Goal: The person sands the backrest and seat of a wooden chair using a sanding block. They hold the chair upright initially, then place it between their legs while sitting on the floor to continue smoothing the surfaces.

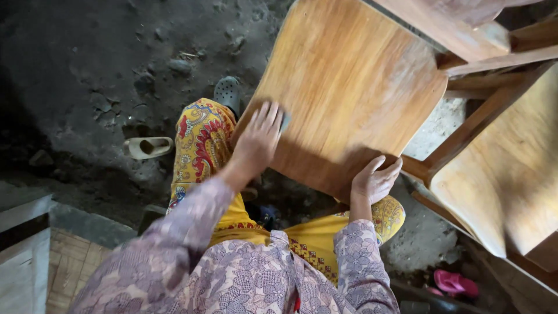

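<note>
The smooth, honey-coloured wooden chair seat (349,87) lies tilted across the person's lap, one edge resting on the knees. On its near left part sits a small grey sanding pad (285,121), mostly hidden. The left hand (258,139) lies flat on this pad with the fingers spread, pressing it to the wood and not clenched around it. The right hand (375,180) grasps the lower corner of the seat, the fingers curled over the edge, to keep the board steady.

It seems that the step in hand is the rubbing of the seat surface. Pale dusty streaks show on the far part of the wood, so the next stroke probably calls for even pressure along the grain while the right hand holds firm.

Around this there are yellow patterned trousers (200,145), a dark grey clog (228,92) under the seat's edge, a cream sandal (150,147) on the dark earthen floor (87,70), another wooden chair frame (500,163) at the right, and a pink sandal (456,284) below it.
</note>
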